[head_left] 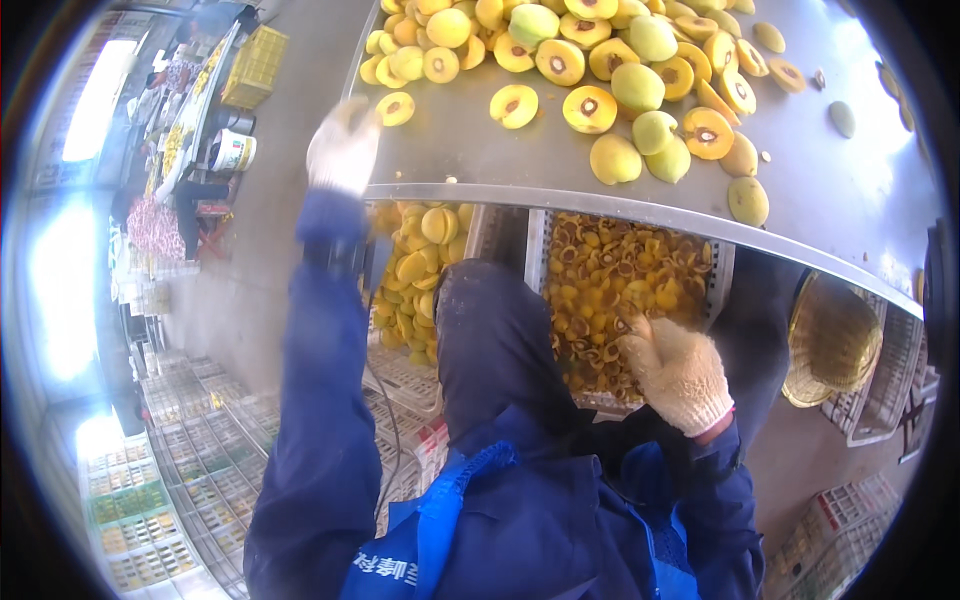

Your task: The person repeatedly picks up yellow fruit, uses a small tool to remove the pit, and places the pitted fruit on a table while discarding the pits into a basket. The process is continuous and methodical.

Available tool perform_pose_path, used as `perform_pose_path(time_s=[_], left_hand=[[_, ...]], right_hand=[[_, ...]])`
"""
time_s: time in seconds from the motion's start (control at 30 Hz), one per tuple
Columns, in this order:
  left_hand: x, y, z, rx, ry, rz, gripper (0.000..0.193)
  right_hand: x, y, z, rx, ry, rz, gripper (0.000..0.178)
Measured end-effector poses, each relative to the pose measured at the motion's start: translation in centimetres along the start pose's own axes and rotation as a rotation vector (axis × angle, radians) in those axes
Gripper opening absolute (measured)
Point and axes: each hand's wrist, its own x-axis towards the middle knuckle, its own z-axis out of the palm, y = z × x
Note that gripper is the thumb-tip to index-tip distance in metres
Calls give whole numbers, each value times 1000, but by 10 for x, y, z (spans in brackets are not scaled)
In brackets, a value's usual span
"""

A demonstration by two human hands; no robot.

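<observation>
My left hand [342, 150], in a white glove, is at the left edge of the metal table [450, 160], beside a cut yellow peach half [395, 108]. Motion smears its fingers, so I cannot tell if it holds anything. Below the table edge, my right hand [678, 370], in a cream knitted glove, hangs over a white crate [722, 285] of small brown-orange fruit pieces [600, 260]. Its fingers are bent together; a small brown bit shows at their tips, and I cannot make out whether they grip it. Whole and halved peaches [560, 62], some showing pits, are heaped at the table's far side.
Left of my knee [495, 330], a crate holds yellow fruit halves [415, 270]. Yellow baskets [835, 335] and crates stand at the right. Stacked plastic crates [190, 440] line the lower left. Farther off are a yellow crate [255, 68], a white bucket [233, 150] and other people at a table.
</observation>
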Motion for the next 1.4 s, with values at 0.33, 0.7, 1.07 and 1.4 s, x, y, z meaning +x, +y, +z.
perform_pose_path(time_s=[0.33, 0.7, 1.07, 1.4], left_hand=[[-27, 88, 27, -1248, -427, -369, 40], [-165, 235, -28, -1833, -339, -561, 48], [-184, 242, -19, -1866, -395, -667, 40], [-190, 238, 0, -1853, -484, -107, 37]], right_hand=[[29, -43, 1, 462, -51, -47, 18], [19, -86, 27, 426, 161, -122, 15], [26, -87, 7, 638, 63, -64, 40], [10, -26, 34, 1749, -538, 368, 57]])
